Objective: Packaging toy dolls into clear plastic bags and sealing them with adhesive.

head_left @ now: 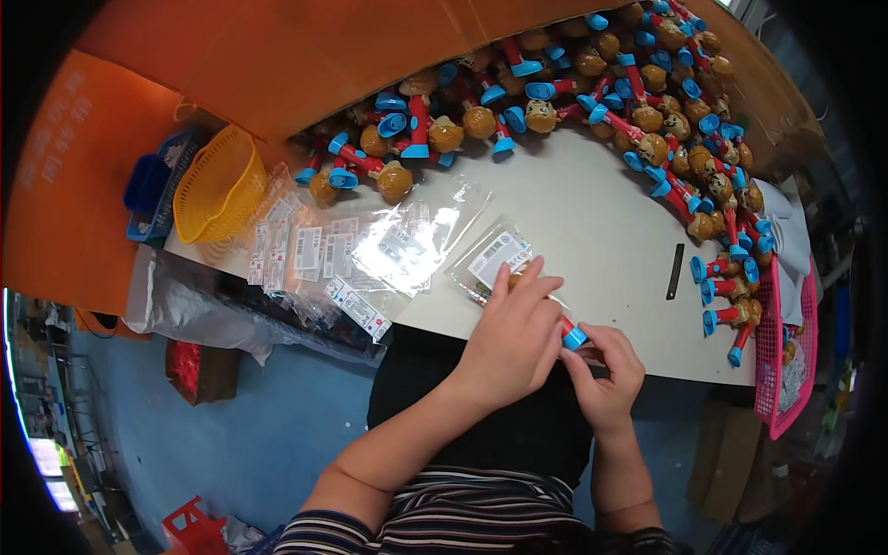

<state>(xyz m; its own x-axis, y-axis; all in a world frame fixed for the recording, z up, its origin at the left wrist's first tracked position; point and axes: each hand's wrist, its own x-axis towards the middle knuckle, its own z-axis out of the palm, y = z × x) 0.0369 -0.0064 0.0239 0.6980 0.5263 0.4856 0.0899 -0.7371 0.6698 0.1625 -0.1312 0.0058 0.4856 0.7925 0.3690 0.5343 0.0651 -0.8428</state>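
Note:
A clear plastic bag (pixel 500 258) with a white printed label lies on the near part of the table. Inside or under it is a toy with a brown round head, a red stem and a blue end (pixel 574 339); most of it is hidden by my left hand. My left hand (pixel 514 338) rests palm down over the bag and toy, fingers stretched and spread, thumb side toward the blue end. My right hand (pixel 606 375) pinches the toy's blue end between thumb and fingers. Whether the toy is fully inside the bag, I cannot tell.
Several like toys (pixel 647 120) heap along the far and right edges. Flat clear bags (pixel 370 245) lie at left, beside a yellow basket (pixel 220 185) and blue baskets (pixel 148 199). A dark flat strip (pixel 675 272) lies at right, near a pink basket (pixel 770 388). An orange panel (pixel 277 55) stands behind.

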